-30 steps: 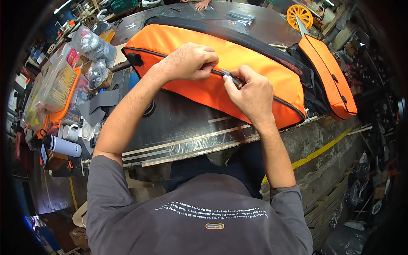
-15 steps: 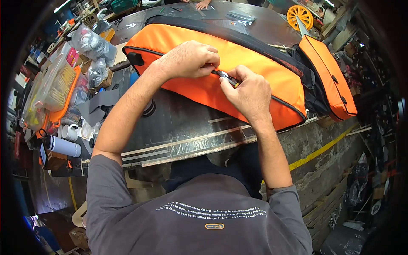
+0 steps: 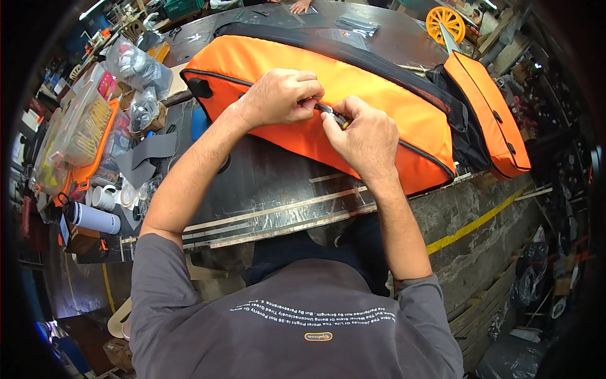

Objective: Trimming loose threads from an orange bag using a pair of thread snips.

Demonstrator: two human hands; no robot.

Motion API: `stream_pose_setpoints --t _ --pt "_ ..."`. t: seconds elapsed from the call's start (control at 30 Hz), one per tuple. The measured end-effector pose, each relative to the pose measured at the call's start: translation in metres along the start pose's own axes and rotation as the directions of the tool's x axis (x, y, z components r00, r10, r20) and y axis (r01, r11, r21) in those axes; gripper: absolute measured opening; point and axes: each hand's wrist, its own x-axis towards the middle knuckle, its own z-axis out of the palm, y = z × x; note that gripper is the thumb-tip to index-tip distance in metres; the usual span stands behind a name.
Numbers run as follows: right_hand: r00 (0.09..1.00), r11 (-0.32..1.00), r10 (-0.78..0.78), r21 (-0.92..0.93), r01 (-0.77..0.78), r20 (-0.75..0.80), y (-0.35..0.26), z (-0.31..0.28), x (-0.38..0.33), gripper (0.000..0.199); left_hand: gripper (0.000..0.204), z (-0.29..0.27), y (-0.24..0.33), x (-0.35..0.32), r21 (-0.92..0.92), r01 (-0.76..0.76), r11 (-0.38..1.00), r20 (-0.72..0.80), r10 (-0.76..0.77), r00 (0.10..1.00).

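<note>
A long orange bag with black piping along its edge lies across the table in front of me. My left hand is closed, its thumb and fingers pinched at the black piping near the bag's middle. What exactly sits in that pinch is hidden. My right hand is wrapped round a small hand tool with a metal front and a dark and yellow handle. The tool's tip points at the piping, right beside my left fingertips. Its jaws are too small to make out.
A second orange bag lies to the right, by a yellow spoked wheel. Plastic boxes, bags, a white mug and a white bottle crowd the left. Another person's hand rests at the far edge.
My left hand has dropped slightly toward me and to the left. The right hand and its tool have shifted a little left. Both stay at the piping.
</note>
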Motion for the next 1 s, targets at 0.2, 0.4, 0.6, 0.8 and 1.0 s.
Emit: stream_pose_setpoints --t 0.2,0.4,0.6,0.8,1.0 --pt "0.999 1.0 0.015 0.0 -0.015 0.031 -0.001 0.003 0.001 0.023 0.018 0.0 0.001 0.0 0.023 -0.02 1.0 -0.025 0.021 0.999" --pt "1.0 1.0 -0.015 0.005 0.014 0.025 0.001 0.005 0.001 0.023 0.016 -0.003 0.0 -0.004 -0.007 -0.004 1.0 -0.062 0.003 0.998" --pt "0.992 0.95 0.011 0.31 0.029 -0.126 0.012 -0.005 -0.007 0.021 0.011 -0.031 -0.01 -0.023 -0.133 0.341 0.931 -0.17 -0.361 0.917" --pt "0.994 0.919 -0.016 0.389 0.058 -0.109 0.024 -0.004 -0.002 0.023 0.016 -0.023 0.002 -0.021 -0.029 0.18 0.983 -0.05 -0.181 0.982" --pt "0.994 0.928 -0.053 0.364 0.083 -0.092 0.027 -0.005 -0.004 0.023 0.01 -0.029 -0.005 -0.028 -0.105 0.291 0.951 -0.029 -0.296 0.955"
